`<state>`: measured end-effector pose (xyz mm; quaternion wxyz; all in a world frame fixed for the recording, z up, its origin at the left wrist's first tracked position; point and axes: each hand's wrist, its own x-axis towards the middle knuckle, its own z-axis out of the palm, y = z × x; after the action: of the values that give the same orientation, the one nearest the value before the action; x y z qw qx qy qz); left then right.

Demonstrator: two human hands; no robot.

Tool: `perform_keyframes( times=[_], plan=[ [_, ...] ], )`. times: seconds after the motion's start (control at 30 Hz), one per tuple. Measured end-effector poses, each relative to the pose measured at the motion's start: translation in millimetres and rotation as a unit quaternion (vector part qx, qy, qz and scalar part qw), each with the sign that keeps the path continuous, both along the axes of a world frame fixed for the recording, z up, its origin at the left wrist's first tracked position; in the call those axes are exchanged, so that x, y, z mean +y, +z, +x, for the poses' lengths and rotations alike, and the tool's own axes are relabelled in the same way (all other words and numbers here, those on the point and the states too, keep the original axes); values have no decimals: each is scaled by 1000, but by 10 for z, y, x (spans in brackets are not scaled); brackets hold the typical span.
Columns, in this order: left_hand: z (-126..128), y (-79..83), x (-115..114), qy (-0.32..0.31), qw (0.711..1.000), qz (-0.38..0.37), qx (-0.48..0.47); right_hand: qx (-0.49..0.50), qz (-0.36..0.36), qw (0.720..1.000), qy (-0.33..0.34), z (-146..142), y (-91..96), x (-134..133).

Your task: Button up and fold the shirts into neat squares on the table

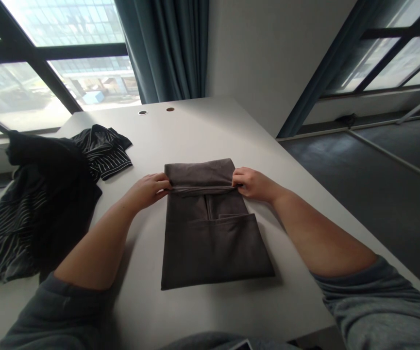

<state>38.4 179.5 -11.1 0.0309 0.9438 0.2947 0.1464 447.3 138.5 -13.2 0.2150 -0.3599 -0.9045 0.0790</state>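
A dark grey-brown garment [210, 243] lies folded into a narrow rectangle in the middle of the white table [195, 131]. Its far end is turned back toward me, making a doubled edge across the cloth. My left hand [147, 190] pinches the left end of that folded edge, fingers closed on the fabric. My right hand [252, 183] grips the right end of the same edge, fingers curled over it. Both forearms reach in from the near corners, in grey sleeves pushed up.
A heap of black and white-striped clothes [45, 194] covers the table's left side. Two small round holes [142, 112] sit near the far edge. Windows and a teal curtain [166, 48] stand behind; the table's right edge drops to a dark floor [377, 170].
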Motion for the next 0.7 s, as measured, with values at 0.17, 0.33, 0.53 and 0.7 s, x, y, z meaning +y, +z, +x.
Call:
perform_keyframes(
  times=[0.17,0.33,0.53,0.7],
  plan=[
    [-1,5,-22,2,998,-39,42,-32,-24,999,-4,3,-27,2],
    [102,108,-110,75,995,-45,42,-66,-35,997,-6,11,40,25],
    [588,161,-162,127,989,62,-37,2,82,993,-87,-263,88,169],
    [876,-35,-76,156,986,47,-45,-60,36,990,-124,-473,-35,320]
  ],
)
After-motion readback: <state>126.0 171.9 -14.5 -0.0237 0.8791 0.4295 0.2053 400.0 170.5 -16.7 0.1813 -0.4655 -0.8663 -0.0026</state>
